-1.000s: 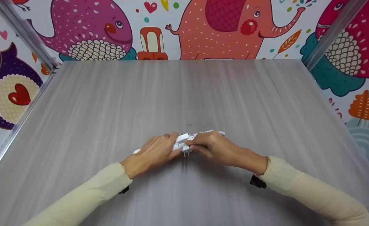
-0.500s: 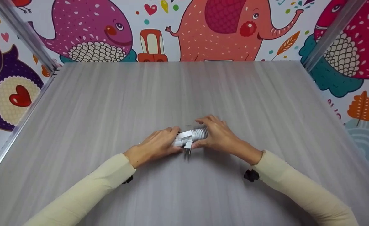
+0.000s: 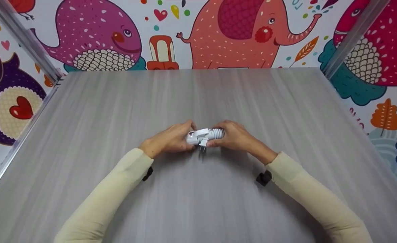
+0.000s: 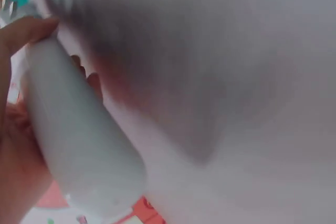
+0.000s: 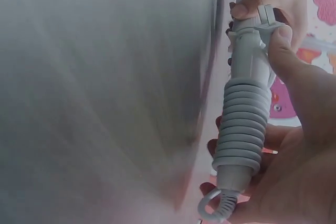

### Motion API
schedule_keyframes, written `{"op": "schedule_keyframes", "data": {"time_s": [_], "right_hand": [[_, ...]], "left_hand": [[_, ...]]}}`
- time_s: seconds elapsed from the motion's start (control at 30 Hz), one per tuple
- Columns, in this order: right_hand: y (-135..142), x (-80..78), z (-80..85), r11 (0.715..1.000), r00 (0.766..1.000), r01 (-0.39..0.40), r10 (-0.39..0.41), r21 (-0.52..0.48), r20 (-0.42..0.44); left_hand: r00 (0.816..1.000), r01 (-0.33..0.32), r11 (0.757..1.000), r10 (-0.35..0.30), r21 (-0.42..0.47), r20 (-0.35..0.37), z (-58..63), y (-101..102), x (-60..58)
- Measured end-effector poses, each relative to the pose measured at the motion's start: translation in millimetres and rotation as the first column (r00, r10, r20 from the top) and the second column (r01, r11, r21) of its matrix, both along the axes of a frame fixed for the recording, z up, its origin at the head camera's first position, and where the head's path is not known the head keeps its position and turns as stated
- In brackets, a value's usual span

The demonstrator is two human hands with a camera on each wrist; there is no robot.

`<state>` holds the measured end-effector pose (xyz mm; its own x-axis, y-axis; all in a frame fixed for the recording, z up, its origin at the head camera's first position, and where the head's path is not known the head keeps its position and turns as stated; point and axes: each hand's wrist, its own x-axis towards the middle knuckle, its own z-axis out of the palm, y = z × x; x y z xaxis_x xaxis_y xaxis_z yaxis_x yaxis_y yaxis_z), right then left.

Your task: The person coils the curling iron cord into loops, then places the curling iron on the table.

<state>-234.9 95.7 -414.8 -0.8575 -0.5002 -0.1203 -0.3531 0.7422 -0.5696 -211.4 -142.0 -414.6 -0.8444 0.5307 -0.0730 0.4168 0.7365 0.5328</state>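
A white corded wand (image 3: 193,139), shaped like a hair-styling iron, lies crosswise between my two hands, held over the table. My left hand (image 3: 175,137) grips its smooth, rounded end (image 4: 84,129), thumb on the near side. My right hand (image 3: 236,135) holds the other end, where the white cord (image 5: 242,121) is wound in close coils. A strain relief with a hanging loop (image 5: 206,206) sticks out past the coils. Beside the coils, the right thumb presses the two-pin plug (image 5: 268,17) against the body. In the head view the pins point towards me.
The grey wood-grain table (image 3: 198,202) spreads around both hands. Printed cartoon walls (image 3: 100,33) stand at the back and sides, with metal posts (image 3: 353,40) at the corners. Black wrist straps (image 3: 264,178) show under the cream sleeves.
My right hand has gone from pinching near the plug to wrapping the coiled cord end. Both hands and the wand have moved a little away from me, and more of its body shows.
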Motion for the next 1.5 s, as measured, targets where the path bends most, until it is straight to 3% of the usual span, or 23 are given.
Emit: {"op": "schedule_keyframes", "data": {"time_s": [0.27, 0.57, 0.7, 1.07, 1.5], "right_hand": [[-6, -22.6, -1.7, 0.998, 0.998, 0.068, -0.067, -0.012, 0.016], [-12, -31.4, -1.5, 0.996, 0.996, 0.089, -0.09, 0.023, 0.019], [-14, -29.6, -2.0, 0.995, 0.995, 0.1, -0.1, 0.013, 0.002], [-20, -17.3, 1.3, 0.994, 0.973, 0.106, -0.097, 0.033, -0.211], [-16, -21.4, 3.9, 0.991, 0.978, 0.117, -0.125, -0.057, -0.167]], "left_hand": [[0.999, -0.05, 0.998, 0.05, 0.024, 0.005, -2.5, 1, -29.4], [0.998, -0.06, 0.998, 0.06, 0.026, -0.011, -6.6, 1, -41.5], [0.997, -0.077, 0.997, 0.077, 0.017, -0.026, -7.0, 1, -41.9], [0.984, -0.092, 0.989, 0.073, -0.113, -0.161, -6.5, -4, -30.6], [0.979, -0.117, 0.983, 0.09, -0.143, -0.184, -7.0, -11, -22.7]]}}
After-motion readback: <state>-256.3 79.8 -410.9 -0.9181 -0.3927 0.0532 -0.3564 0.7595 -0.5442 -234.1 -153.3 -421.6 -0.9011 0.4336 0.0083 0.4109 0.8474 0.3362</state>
